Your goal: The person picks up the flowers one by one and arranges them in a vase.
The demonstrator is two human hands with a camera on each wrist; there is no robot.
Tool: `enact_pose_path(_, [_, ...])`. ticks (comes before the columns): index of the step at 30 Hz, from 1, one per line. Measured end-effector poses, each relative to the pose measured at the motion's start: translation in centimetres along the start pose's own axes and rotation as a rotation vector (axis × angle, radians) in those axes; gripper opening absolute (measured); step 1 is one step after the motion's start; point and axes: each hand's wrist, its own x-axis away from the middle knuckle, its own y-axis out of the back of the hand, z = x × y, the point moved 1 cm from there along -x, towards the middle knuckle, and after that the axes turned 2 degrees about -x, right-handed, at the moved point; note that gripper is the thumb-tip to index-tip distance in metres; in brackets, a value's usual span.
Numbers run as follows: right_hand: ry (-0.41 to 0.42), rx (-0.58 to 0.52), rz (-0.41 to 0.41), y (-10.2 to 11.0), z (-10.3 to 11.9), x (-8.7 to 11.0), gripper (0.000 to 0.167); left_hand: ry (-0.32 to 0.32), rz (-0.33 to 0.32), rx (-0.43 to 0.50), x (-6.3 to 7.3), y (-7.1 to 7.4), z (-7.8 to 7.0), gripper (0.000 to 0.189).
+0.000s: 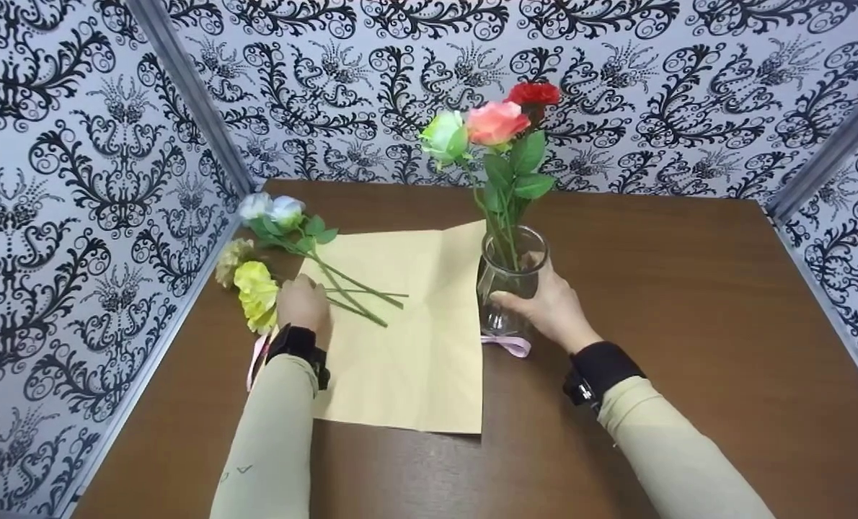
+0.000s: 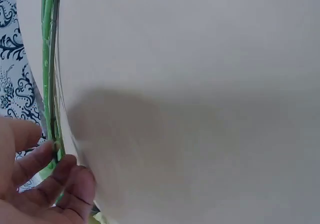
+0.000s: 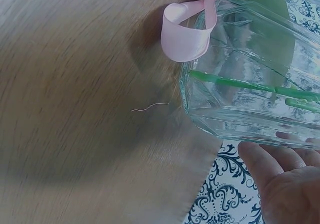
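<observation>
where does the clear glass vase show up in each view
Head: the clear glass vase is just right of centre, upright, gripped by the right hand.
Left wrist: not in this picture.
Right wrist: upper right, appearing sideways, base toward the left.
Shared landmark: the black-and-white scroll-patterned wall, visible in all three.

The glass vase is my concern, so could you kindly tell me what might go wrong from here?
The glass vase could tip if the right hand lets go carelessly, since the red flower, coral flower and pale green flower rise well above its rim.
The pink ribbon lies at its base and might get dragged if the vase shifts.
The left hand is at the stems over the paper; moving them might shift the sheet.
</observation>
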Motion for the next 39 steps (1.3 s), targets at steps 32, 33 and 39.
enact_pose_path(32, [-0.023,-0.009,0.022,0.0,0.2,0.0,0.094,0.344,0.055,0.666,-0.8,0.5,0.9,0.057])
enact_pose_path(33, [-0.022,-0.009,0.021,0.0,0.2,0.0,0.094,0.35,0.052,0.675,-0.7,0.6,0.8,0.055])
enact_pose_path(39, [-0.012,-0.019,0.014,-0.1,0.1,0.0,0.094,0.465,0.102,1.076,0.2,1.1,-0.3,0.057])
